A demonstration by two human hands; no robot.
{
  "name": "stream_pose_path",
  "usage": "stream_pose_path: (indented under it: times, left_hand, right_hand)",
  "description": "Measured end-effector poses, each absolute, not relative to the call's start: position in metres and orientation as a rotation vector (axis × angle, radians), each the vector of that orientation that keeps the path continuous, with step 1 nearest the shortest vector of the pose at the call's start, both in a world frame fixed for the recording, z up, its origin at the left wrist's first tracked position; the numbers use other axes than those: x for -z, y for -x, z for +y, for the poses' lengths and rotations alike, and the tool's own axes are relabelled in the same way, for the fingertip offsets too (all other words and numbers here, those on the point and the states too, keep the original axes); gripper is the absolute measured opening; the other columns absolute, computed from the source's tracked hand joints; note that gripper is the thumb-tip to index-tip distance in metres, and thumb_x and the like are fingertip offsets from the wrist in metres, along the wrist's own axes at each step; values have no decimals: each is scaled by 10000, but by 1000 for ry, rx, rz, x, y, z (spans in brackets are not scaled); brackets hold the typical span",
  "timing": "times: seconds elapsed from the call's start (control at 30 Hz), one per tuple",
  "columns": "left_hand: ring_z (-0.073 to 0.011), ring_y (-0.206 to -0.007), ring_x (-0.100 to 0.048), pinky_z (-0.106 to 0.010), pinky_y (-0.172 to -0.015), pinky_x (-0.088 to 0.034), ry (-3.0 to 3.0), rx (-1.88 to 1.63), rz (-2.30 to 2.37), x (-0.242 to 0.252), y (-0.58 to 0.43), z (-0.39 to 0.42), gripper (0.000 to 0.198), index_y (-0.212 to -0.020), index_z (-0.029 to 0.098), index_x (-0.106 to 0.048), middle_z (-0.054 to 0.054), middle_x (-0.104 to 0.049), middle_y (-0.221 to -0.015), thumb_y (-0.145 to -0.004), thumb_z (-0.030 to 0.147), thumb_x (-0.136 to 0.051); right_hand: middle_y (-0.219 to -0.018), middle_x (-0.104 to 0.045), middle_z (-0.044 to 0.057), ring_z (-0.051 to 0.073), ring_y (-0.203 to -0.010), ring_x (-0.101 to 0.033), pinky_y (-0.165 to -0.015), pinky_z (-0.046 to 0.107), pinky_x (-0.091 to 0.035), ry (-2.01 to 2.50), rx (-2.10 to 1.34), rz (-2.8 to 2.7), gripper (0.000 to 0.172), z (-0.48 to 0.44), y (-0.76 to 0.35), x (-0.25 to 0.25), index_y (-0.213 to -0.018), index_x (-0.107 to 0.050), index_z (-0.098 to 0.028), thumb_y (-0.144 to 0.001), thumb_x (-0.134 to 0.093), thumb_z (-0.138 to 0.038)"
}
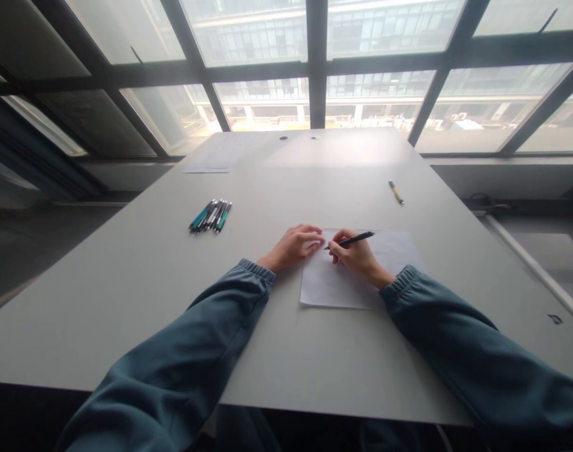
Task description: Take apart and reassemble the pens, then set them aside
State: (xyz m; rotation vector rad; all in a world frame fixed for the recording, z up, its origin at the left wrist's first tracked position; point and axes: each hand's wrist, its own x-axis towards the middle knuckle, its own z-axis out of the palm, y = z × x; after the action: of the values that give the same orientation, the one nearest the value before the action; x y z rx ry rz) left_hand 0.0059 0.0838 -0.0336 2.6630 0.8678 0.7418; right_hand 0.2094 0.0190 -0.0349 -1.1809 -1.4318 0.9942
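A white sheet of paper lies on the grey table in front of me. My right hand rests on the sheet, its fingers closed round a black pen whose tip touches the paper near the top left corner. My left hand lies beside it with the fingers stretched flat, pressing the sheet's upper left edge. Both arms wear teal sleeves.
A bundle of several pens lies on the table to the left. A single yellow pen lies at the right. More paper sits at the far left corner. Large windows stand behind the table.
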Motion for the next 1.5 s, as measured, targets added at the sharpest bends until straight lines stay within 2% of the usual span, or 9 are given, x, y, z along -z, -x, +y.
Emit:
stream_pose_path:
  times: [0.27, 0.73, 1.0, 1.17, 1.27, 1.33, 1.43, 1.5]
  left_hand:
    - [-219, -1153, -646, -410, -1055, -485, -2642, -743, 884, 33, -6, 84, 202, -1067, 289, -771, -43, -706, -1236, -944, 282, -610]
    - [-223, -1175, -634, -417, -1058, -479, -2629, -727, 901, 30, -7, 82, 200, -1060, 286, -772, -46, -702, -1250, -941, 288, -612]
    - [-220, -1175, -633, -412, -1053, -481, -2640, -720, 891, 31, -7, 83, 201, -1071, 279, -768, -51, -702, -1247, -945, 287, -611]
    - [-217, -1169, -638, -411, -1058, -481, -2642, -742, 876, 32, -6, 84, 202, -1074, 275, -767, -52, -703, -1245, -948, 284, -610]
    - [-212, -1154, -643, -410, -1063, -481, -2644, -753, 862, 33, -6, 84, 204, -1082, 278, -765, -50, -704, -1240, -947, 276, -612]
    - [-212, -1152, -642, -410, -1066, -483, -2647, -753, 858, 34, -5, 84, 204, -1086, 280, -762, -46, -702, -1239, -942, 273, -617]
    - [-221, -1186, -619, -418, -1074, -482, -2649, -756, 879, 34, -5, 84, 206, -1095, 279, -754, -47, -688, -1263, -934, 269, -625]
    - [-230, -1200, -606, -431, -1073, -480, -2652, -774, 899, 33, -5, 84, 196, -1083, 270, -752, -51, -683, -1270, -933, 265, -626]
  right_hand:
    - [-586, -637, 5, 162, -469, -633, -411, 225, -420, 1226, -1002, -1500, 225, 17, -208, 34, -729, -547, -201, -775, -708, -350]
    - [-562, -637, -6, 134, -460, -569, -437, 241, -413, 1179, -1009, -1556, 243, 17, -208, 33, -698, -564, -207, -778, -730, -366]
    - [-519, -602, -21, 136, -441, -565, -435, 237, -406, 1210, -953, -1567, 167, 18, -207, 35, -702, -562, -208, -799, -675, -284]
    - [-568, -643, 2, 127, -443, -580, -419, 222, -412, 1200, -943, -1436, 270, 21, -210, 37, -721, -562, -197, -821, -700, -407]
    - [-569, -624, -21, 102, -423, -525, -409, 214, -388, 1158, -844, -1304, 345, 21, -213, 33, -783, -568, -200, -838, -697, -516]
    - [-585, -617, -34, 95, -412, -486, -400, 215, -362, 1119, -781, -1262, 346, 20, -215, 30, -898, -599, -202, -881, -647, -544]
    - [-657, -645, -17, 101, -430, -488, -415, 223, -362, 1097, -732, -1281, 332, 19, -217, 29, -1060, -597, -209, -973, -497, -513]
    - [-736, -662, -3, 107, -474, -516, -454, 229, -403, 1101, -717, -1316, 270, 20, -218, 33, -1114, -557, -215, -982, -462, -431]
